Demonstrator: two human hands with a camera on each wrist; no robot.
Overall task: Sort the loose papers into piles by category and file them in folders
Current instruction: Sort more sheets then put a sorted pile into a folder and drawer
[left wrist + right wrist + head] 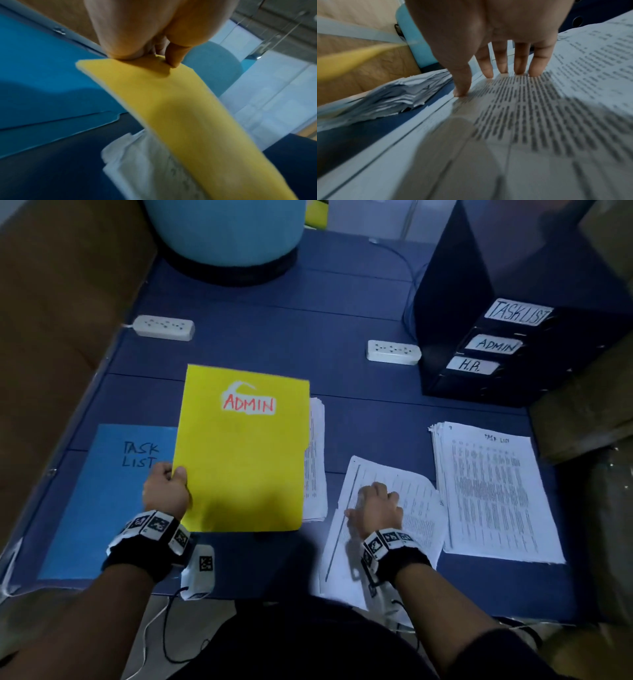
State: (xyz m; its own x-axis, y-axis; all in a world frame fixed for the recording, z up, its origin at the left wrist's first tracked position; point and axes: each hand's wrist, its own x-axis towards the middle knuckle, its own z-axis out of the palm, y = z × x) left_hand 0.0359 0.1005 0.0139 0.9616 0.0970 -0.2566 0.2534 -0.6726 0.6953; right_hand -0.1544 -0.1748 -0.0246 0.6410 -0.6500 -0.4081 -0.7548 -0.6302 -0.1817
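While pinched, yellow folder (pixel 239 453) lengthwise away.

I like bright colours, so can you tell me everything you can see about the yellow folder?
The yellow folder looks like thin card and is closed, with a white label that says ADMIN in red letters. One long edge steps in, like a tab cut. The left hand pinches its near left edge, thumb on top, and lifts it so it bends a little. It hangs over a stack of printed papers and covers one edge of the blue folder.
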